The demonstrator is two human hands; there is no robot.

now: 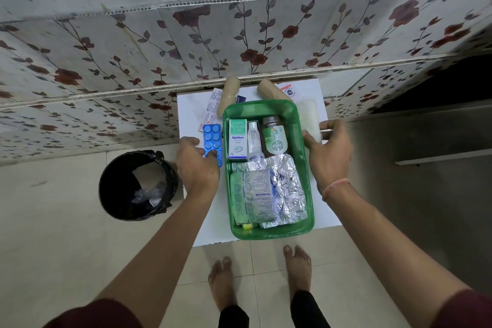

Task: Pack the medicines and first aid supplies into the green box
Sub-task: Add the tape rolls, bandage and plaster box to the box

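While the green box sits on a small white table against a flowered wall, several things crowd around it: two brown rolls lie at the far edge, one far left of the box and one behind its far rim, with paper sachets to the left and a white gauze pack just right of the box. A black bin stands on the floor to the left, well apart from the box. Inside the box, an Optibex carton, a white tube and a Dettol bottle fill the far half; silver pill strips cover the near half. The left hand rests fingers on a blue blister pack lying just left of the box; whether it grips it I cannot tell. The right hand has its fingers closed on the near end of the gauze pack.
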